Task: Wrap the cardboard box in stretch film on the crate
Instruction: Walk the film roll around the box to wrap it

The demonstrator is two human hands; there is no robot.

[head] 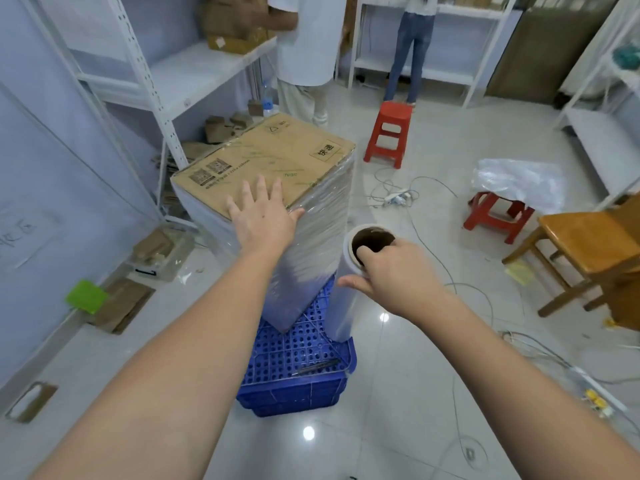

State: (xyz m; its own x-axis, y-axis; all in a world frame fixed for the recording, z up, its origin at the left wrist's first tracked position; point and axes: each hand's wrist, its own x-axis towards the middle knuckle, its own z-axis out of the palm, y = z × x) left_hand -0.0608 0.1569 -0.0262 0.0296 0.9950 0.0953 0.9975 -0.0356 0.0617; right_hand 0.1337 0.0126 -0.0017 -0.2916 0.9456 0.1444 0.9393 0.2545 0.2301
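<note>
A tall cardboard box [273, 154] stands upright on an upturned blue plastic crate [294, 368]. Clear stretch film covers its side walls; the brown top is bare. My left hand [261, 216] lies flat with spread fingers on the box's near top corner. My right hand [391, 275] grips the upper end of the stretch film roll [341, 306], fingers hooked into its cardboard core and thumb on the outside. The roll stands upright at the box's right side, and a sheet of film runs from it to the box's right edge.
White metal shelving [152, 88] stands on the left with cardboard scraps below it. Two red stools [389, 133] [495, 216], a wooden chair [588, 251] and loose cables [398, 195] lie on the tiled floor at the right. Two people [308, 46] stand at the back shelves.
</note>
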